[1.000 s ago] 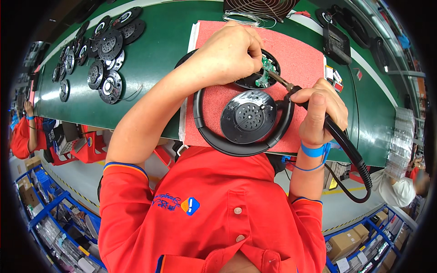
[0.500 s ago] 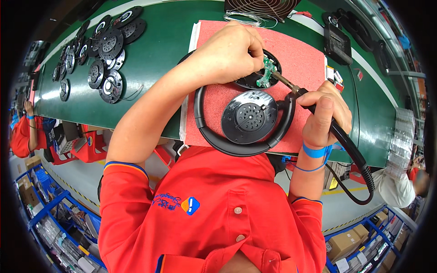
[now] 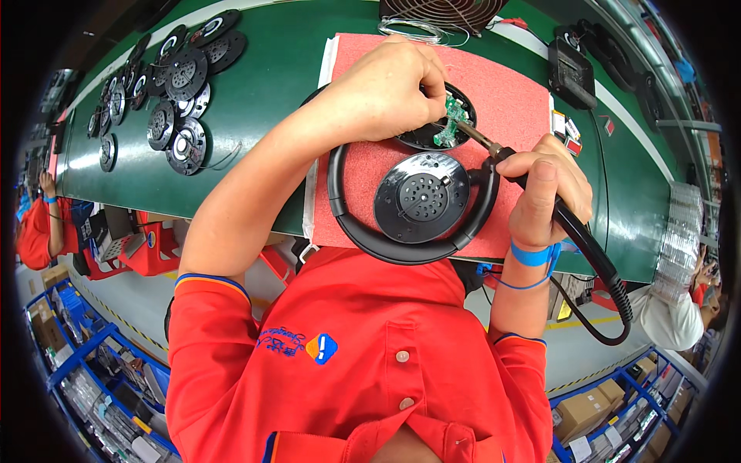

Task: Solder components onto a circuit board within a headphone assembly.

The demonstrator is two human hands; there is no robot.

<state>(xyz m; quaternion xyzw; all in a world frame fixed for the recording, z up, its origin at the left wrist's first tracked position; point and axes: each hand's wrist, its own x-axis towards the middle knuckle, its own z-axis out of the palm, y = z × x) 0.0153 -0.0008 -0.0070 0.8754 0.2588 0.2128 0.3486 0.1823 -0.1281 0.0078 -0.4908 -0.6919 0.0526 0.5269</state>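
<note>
in the head view, the left arm is stretched forward, and its hand (image 3: 386, 91) is bent downward over the black cup (image 3: 421, 140); how tightly its fingertips are closed, and on what, cannot be told. by the right hand (image 3: 549, 189) a soldering iron (image 3: 579, 231) is gripped firmly, its metal tip pointed at the green circuit board (image 3: 448, 134). many round discs (image 3: 185, 77) are laid on the green table (image 3: 270, 131) at left. part of the cup is hidden by the left hand. the board is seated inside the open cup, above a perforated disc (image 3: 417, 202), on the pink mat (image 3: 509, 92).
</note>
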